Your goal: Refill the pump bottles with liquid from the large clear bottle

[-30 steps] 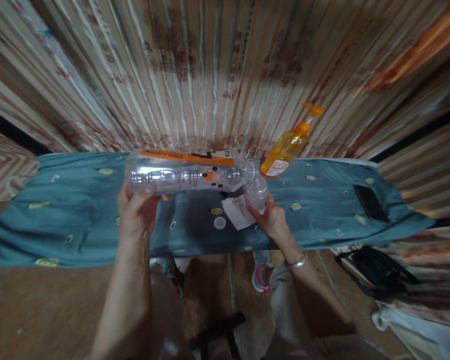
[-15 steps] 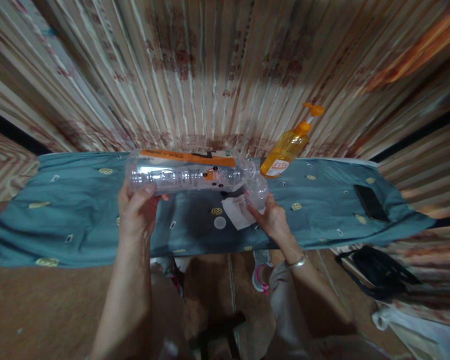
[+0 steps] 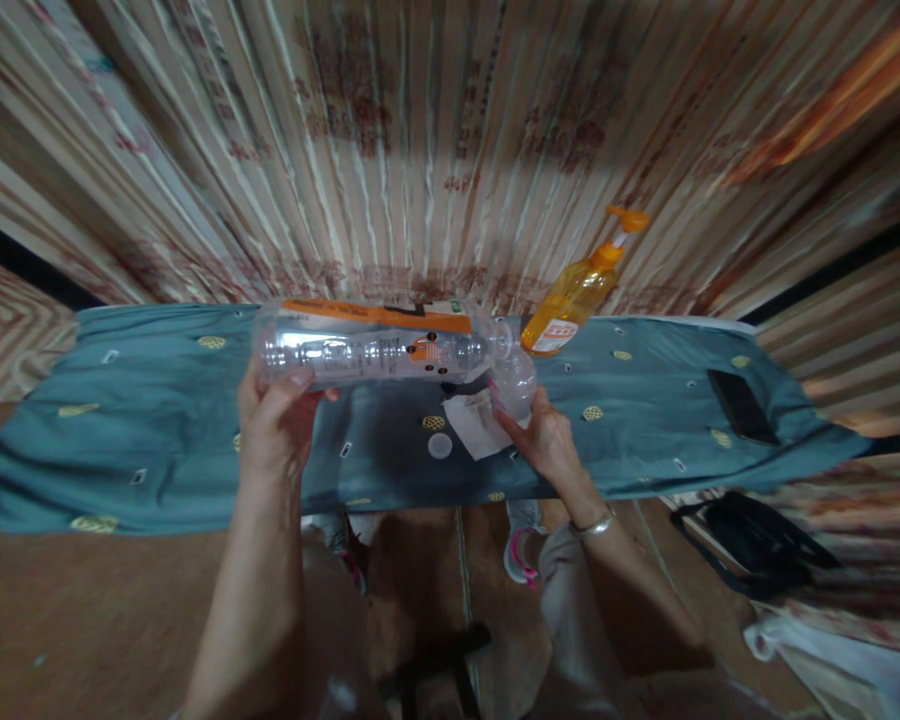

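My left hand (image 3: 279,415) is closed around the base end of a large clear plastic bottle (image 3: 375,345) with an orange and white label. The bottle lies on its side in the air, its neck pointing right. At that neck, my right hand (image 3: 544,435) grips a small clear plastic cup (image 3: 515,382), tilted, its rim by the bottle's mouth. Whether the two touch I cannot tell. Below them on the cloth are a white paper (image 3: 474,425) and a round whitish cap (image 3: 440,446).
An orange pump bottle (image 3: 574,300) stands behind the cup, close to the bottle's neck. A black phone (image 3: 742,407) lies to the right on the teal cloth (image 3: 157,420). Striped curtains hang behind the table. A black bag (image 3: 757,545) is at the lower right.
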